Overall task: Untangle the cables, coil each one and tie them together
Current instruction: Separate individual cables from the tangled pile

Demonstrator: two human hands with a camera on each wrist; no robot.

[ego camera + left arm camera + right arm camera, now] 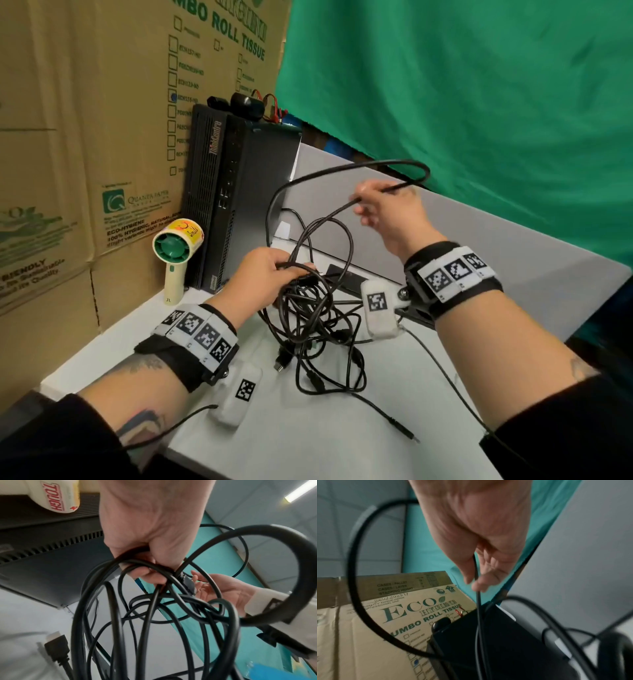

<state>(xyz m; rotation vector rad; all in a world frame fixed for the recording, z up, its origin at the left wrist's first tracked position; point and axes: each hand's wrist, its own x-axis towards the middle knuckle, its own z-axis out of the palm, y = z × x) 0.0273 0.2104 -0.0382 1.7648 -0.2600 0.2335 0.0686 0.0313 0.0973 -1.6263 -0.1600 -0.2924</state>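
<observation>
Cables (315, 308) knot indistinguishably under the left hand (263, 274).

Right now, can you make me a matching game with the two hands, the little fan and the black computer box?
Things:
1. left hand
2. right hand
3. handheld fan
4. computer tower

What fits:
A. stands against the cardboard box
B. pinches one cable strand lifted up high
C. grips the bundle of tangled cables
D. has a green middle and a yellow sticker

Pairs: 1-C, 2-B, 3-D, 4-A
</observation>
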